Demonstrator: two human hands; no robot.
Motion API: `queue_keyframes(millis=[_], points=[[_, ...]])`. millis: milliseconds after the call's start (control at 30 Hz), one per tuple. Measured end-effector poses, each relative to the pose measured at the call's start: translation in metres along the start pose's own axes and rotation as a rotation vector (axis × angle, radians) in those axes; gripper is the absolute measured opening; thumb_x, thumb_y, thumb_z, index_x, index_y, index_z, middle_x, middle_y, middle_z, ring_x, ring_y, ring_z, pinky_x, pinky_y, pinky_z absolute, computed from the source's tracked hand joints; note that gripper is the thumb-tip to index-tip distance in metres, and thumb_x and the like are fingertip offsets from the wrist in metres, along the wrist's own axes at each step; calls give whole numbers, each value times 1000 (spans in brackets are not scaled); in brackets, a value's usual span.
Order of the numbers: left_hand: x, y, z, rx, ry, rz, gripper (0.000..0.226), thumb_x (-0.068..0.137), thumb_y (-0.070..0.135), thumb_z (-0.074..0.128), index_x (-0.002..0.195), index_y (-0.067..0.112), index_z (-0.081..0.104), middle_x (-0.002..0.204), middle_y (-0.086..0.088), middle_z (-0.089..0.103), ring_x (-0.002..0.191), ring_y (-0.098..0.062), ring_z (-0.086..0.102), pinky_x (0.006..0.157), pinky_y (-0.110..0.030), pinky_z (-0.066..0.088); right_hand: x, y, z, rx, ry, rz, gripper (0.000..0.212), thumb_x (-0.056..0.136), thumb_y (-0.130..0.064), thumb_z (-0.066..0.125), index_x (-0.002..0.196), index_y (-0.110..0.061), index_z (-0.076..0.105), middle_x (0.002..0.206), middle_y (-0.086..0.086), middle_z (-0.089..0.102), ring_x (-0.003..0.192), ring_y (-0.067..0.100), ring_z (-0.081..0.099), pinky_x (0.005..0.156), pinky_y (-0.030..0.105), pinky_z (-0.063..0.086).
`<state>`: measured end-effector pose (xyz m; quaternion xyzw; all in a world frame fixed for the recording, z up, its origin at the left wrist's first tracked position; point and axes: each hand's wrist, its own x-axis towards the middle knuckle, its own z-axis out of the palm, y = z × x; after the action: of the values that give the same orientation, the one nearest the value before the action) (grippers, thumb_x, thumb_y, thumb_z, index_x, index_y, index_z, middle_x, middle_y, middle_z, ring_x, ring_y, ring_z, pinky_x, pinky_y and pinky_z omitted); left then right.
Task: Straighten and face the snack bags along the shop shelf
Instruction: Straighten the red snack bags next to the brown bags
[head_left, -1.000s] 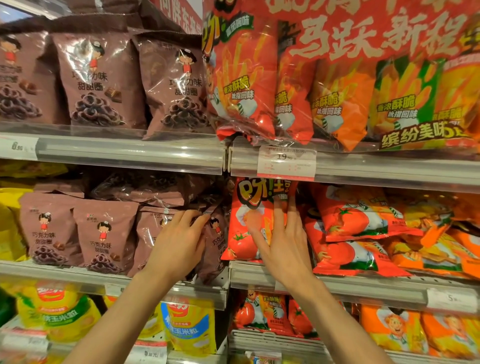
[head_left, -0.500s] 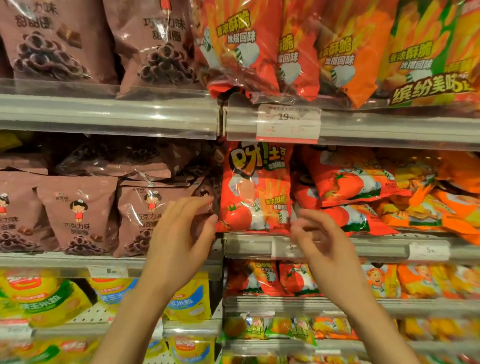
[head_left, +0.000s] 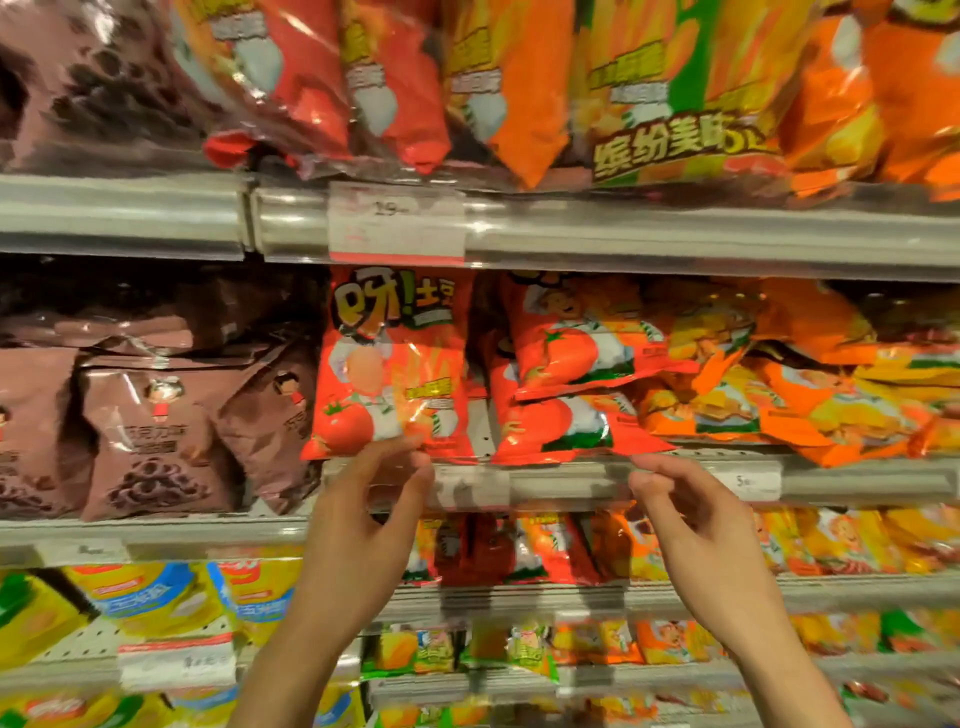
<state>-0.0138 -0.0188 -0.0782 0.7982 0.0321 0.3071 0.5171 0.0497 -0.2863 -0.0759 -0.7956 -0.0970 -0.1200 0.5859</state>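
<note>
An upright red tomato snack bag (head_left: 395, 364) faces front on the middle shelf (head_left: 857, 480), at its left end. My left hand (head_left: 363, 525) reaches up from below, and its fingertips touch the bag's bottom edge. To the right, two red tomato bags (head_left: 566, 353) lie flat, stacked on their sides. Beyond them lies a heap of tilted orange bags (head_left: 779, 395). Just below the lower flat bag, my right hand (head_left: 696, 525) hovers at the shelf's front rail with its fingers loosely curled, holding nothing.
Brown chocolate-ring bags (head_left: 150, 436) stand on the shelf to the left. Large red and orange multipacks (head_left: 519, 88) hang over the shelf above, with a price tag (head_left: 397, 221) on its rail. Lower shelves hold small orange packs (head_left: 571, 551) and yellow bags (head_left: 156, 597).
Both hands dropped off the bags and shifted right. The left hand left the brown bag and now touches the red bag's bottom edge; the right hand sits at the shelf rail. The view tilted down.
</note>
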Motion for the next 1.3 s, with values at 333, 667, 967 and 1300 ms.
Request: queue_keyframes(millis=[333,667,967,1300], points=[[21,46,77,35,107,-19,20,92,37,69,112,39,66,102,19,70,92,0,66,72,-5,46,72,8,-61,240,-181,-15,18,81,-44,65,98,-40,70,80,14,61,65,16,51,50,28,37],[80,62,103,317,-44,-52,72,85,79,46,142,35,44,122,12,63,109,-9,62,94,-36,50,121,-14,-76,-541,58,-492,27,96,-40,57,114,-24,68,104,-7,55,102,11,50,84,32,43],[114,73,110,292,-157,-190,81,91,66,53,156,27,26,134,-3,60,126,-28,56,96,-35,43,147,-14,-71,-909,-99,-446,42,100,-34,46,137,-18,57,134,10,60,124,32,50,110,48,28],[111,61,65,166,-139,-176,100,65,81,54,150,31,36,140,6,56,128,-16,54,110,-44,43,165,-29,-71,-1074,-122,-354,76,86,-75,34,144,-26,49,131,19,61,121,40,56,104,47,40]])
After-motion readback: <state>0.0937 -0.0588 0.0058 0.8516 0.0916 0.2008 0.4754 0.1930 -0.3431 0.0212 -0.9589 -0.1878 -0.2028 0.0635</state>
